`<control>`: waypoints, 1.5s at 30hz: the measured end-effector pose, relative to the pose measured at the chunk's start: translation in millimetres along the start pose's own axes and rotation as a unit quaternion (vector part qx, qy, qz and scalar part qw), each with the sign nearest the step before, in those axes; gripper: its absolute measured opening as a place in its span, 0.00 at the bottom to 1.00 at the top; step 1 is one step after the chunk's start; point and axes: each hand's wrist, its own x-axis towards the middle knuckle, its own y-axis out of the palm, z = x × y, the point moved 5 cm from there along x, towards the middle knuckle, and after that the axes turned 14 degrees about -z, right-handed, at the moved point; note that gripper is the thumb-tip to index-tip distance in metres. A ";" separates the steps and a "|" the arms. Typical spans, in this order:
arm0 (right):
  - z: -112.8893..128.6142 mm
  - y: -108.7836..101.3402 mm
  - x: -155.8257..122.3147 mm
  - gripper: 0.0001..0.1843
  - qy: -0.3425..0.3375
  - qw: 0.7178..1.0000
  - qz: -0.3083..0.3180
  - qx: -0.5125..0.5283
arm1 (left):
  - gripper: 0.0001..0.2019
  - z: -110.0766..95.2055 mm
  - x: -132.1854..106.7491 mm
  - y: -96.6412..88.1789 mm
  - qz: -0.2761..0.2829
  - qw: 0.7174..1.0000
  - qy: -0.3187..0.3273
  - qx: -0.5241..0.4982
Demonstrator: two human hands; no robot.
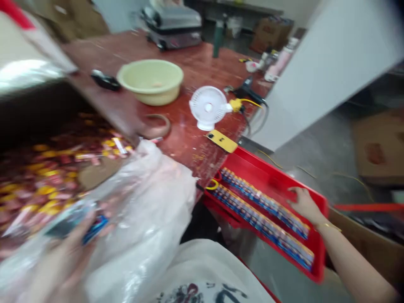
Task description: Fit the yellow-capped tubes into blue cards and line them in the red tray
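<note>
My left hand (71,254) is at the lower left, blurred, over a clear plastic bag (148,214). Its fingers are closed round a small blue packet (95,229), whose exact kind the blur hides. My right hand (304,204) reaches into a red tray (277,174) on the right. Its fingers are parted, with nothing visible between them. Just below that hand, two long rows of small blue-and-orange packets (261,221) stand closely packed along the tray.
Pink and yellow small pieces (47,185) lie heaped at left. On the red-brown table (186,147) are a pale green basin (151,82), a roll of tape (156,126), a white fan (208,107) and a yellow phone (221,141). A white pillar (315,75) stands beyond.
</note>
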 end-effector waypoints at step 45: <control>612.1 -102.7 -155.6 0.13 -0.575 0.612 0.182 0.512 | 0.15 13.4 5.3 -48.2 0.054 0.983 0.048 -0.168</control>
